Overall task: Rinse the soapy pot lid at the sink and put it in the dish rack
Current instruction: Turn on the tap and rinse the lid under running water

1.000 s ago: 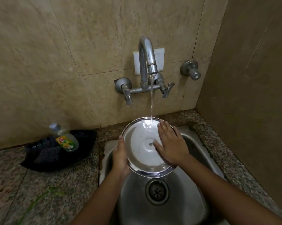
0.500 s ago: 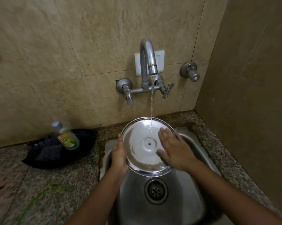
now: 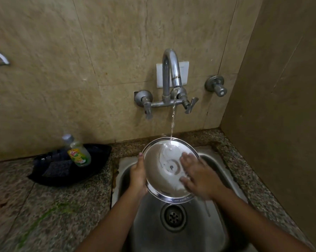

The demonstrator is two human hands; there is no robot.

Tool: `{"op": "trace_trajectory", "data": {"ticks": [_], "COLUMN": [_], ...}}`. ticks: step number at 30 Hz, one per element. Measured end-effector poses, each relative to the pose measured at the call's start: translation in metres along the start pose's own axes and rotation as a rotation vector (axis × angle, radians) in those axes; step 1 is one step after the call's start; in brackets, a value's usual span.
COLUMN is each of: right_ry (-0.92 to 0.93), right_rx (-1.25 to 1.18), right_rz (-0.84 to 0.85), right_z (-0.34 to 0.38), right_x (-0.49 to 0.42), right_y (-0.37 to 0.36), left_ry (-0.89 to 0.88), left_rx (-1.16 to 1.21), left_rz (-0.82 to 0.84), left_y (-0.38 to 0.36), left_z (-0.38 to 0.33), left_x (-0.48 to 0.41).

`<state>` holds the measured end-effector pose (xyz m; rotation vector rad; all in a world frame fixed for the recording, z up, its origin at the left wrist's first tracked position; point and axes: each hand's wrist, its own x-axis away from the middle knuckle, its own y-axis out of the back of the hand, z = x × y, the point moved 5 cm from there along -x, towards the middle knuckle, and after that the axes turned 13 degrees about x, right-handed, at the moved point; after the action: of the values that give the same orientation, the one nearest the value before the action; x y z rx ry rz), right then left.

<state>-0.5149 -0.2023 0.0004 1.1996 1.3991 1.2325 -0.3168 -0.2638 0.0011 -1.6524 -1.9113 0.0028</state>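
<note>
Granite, speckled grey-brown: the countertop (image 3: pixel 49 206) fills the left. At its back sits a black oval plastic tray (image 3: pixel 42 178) with dark scrub pads in it, and a clear dish-soap bottle with a yellow-green label (image 3: pixel 78 154) leans in the tray.

Left hand (image 3: pixel 138 174): grasping the left rim of the round stainless-steel pot lid (image 3: pixel 162 175), with the thumb hooked over the edge. The lid is held tilted above the steel sink basin (image 3: pixel 199 233), inner face up towards the camera, just over the round drain (image 3: pixel 173 216).

A thin stream of water (image 3: pixel 172 122) falls from the curved chrome tap (image 3: pixel 171 70) and lands near the lid's far rim, sheeting down the face.

Right hand (image 3: pixel 199 177): fingers spread flat on the right half of the lid, pressing rather than gripping. It is blurred.

A chrome wall valve (image 3: pixel 216 86) is mounted further right. No dish rack is in view.

Step in hand, as I judge it: rubbing off suds under the flow. To do it well, hold the tilt so water runs off towards the drain, turn the lid by its rim so the stream reaches every sector, sweep the palm out to the edge, then flip it for the other face. A wet steel rim is likely slippery, so the left grip should stay firm.
</note>
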Motion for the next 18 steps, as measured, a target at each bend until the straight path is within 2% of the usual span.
{"op": "trace_trajectory", "data": {"ticks": [3,5,10,13,15,18], "right_ry": [-0.225,-0.218,0.244,0.340,0.244,-0.025], "right_rx": [-0.021,-0.125,-0.111,-0.088,-0.043,0.029], "right_rz": [-0.105,-0.159,-0.133,-0.075,-0.040,-0.049], "right_z": [-0.013,0.006,0.073,0.054,0.021,-0.021], "right_x": [-0.040,-0.067,-0.044,0.001,0.012,-0.004], "right_y": [0.012,0.024,0.034,0.010,-0.005,-0.008], "left_ry": [0.065,0.089,0.061,0.020,-0.015,0.010], "left_rx": [-0.006,-0.015,0.053,0.013,-0.012,-0.023], "left_rz": [0.020,0.055,0.100,0.032,0.007,0.069], "left_y": [-0.011,-0.022,-0.026,-0.006,0.000,-0.002], "left_z": [0.012,0.015,0.007,0.004,0.004,0.011], "left_x": [0.006,0.010,0.006,-0.007,-0.008,-0.003]}}
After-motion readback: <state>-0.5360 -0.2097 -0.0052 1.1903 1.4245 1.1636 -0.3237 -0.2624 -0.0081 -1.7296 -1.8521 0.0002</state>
